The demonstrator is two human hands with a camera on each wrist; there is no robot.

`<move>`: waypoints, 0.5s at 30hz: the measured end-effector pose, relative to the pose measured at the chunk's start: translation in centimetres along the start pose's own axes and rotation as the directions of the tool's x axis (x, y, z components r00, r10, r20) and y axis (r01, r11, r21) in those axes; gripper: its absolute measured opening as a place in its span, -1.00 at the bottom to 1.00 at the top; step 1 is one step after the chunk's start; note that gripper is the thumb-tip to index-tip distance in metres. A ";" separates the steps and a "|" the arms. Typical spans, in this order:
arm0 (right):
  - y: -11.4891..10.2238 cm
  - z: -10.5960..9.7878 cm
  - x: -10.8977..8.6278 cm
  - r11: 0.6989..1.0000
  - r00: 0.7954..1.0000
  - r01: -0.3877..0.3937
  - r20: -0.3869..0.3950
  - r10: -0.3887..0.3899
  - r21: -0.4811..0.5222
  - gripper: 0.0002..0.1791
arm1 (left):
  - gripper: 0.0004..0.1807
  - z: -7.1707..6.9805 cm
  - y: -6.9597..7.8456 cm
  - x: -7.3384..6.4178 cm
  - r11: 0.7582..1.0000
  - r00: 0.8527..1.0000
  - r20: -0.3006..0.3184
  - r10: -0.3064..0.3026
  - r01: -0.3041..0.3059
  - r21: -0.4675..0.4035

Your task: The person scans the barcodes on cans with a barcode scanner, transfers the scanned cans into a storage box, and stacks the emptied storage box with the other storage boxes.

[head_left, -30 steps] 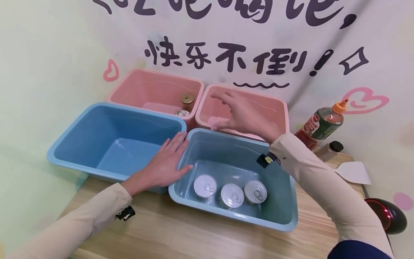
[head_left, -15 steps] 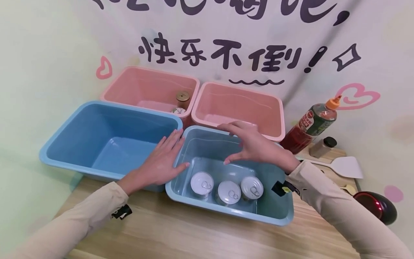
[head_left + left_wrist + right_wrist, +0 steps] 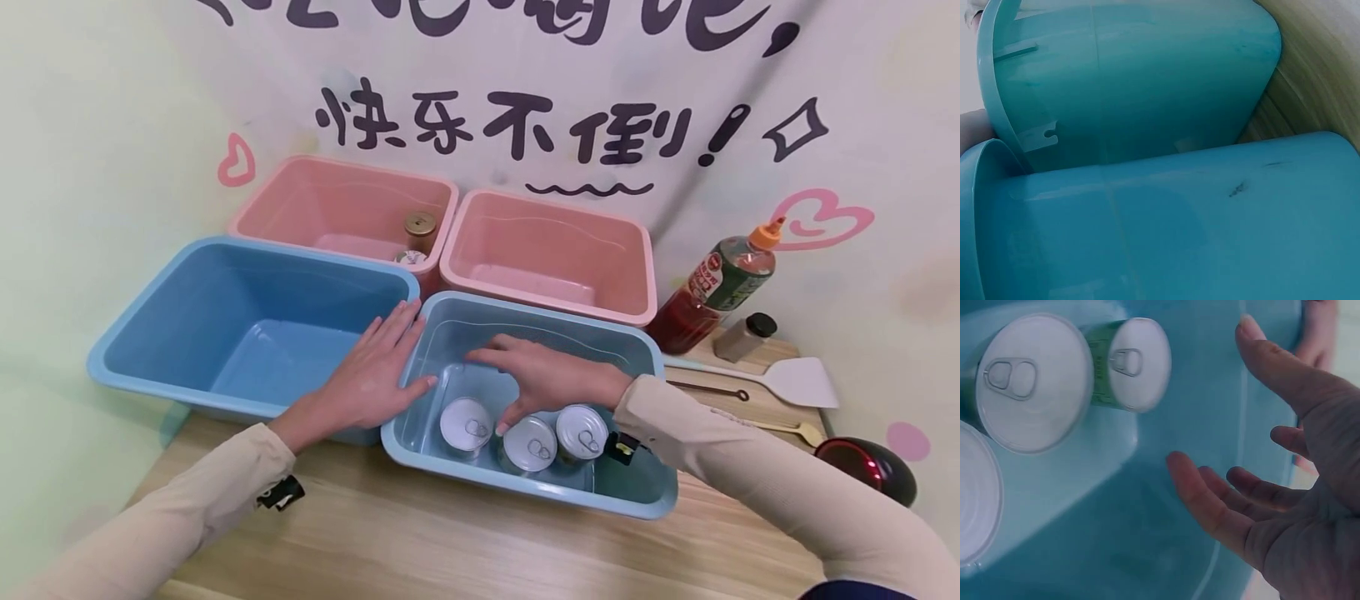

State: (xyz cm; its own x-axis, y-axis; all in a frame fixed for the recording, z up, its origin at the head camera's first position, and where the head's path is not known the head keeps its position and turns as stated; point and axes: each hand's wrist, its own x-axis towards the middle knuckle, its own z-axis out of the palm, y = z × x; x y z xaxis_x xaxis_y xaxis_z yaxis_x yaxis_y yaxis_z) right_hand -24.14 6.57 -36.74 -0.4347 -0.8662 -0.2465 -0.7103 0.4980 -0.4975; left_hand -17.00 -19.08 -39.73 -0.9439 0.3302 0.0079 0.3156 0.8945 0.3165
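My left hand (image 3: 371, 379) rests with straight fingers on the adjoining rims of the left blue bin (image 3: 225, 292) and the right blue bin (image 3: 525, 480). In the left wrist view, only a bit of that hand (image 3: 974, 128) shows at the rim. My right hand (image 3: 551, 375) reaches into the right blue bin, thumb and fingers spread, holding nothing. Below it stand three pull-tab cans: a left can (image 3: 461, 421), a middle can (image 3: 528, 444) and a right can (image 3: 581, 429). The right wrist view shows a green label (image 3: 1102, 362) on one can and a gap between it and my fingers.
Behind are two pink bins; the left pink bin (image 3: 330, 179) holds a gold-topped can (image 3: 420, 223) and another can (image 3: 412, 257). At right stand a red sauce bottle (image 3: 712, 287), a dark-capped jar (image 3: 746, 337), a white spatula (image 3: 801, 381) and a black rounded object (image 3: 868, 468).
My right hand has come from over the right pink bin, forward and down into the right blue bin above the cans. My left hand stays on the rims. The view has shifted slightly.
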 end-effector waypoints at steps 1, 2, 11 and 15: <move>0.0 0.3 0.3 1.000 1.000 -0.001 0.015 0.001 0.003 0.06 | -0.04 0.0 0.0 0.0 1.000 1.000 -0.001 0.001 -0.001 -0.001; 0.1 0.5 0.7 1.000 1.000 0.001 0.028 -0.001 0.003 0.04 | -0.04 0.0 0.0 0.0 1.000 1.000 -0.001 0.002 -0.002 -0.001; 0.8 2.7 3.4 0.999 0.991 0.007 0.135 0.000 -0.050 -0.07 | -0.04 0.1 -0.1 0.0 1.000 1.000 -0.002 0.006 -0.006 -0.012; 1.1 3.8 4.3 0.994 0.986 0.028 0.164 -0.010 -0.106 -0.06 | -0.04 0.0 -0.1 0.0 1.000 1.000 -0.002 0.004 -0.004 -0.013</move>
State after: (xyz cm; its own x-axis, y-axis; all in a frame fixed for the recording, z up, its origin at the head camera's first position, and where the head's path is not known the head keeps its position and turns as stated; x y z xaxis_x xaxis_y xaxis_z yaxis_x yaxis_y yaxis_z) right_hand -24.65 3.20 -41.50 -0.3308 -0.8662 -0.3745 -0.7766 0.4753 -0.4135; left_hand -17.04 -19.17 -39.80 -0.9428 0.3332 0.0108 0.3180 0.8892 0.3290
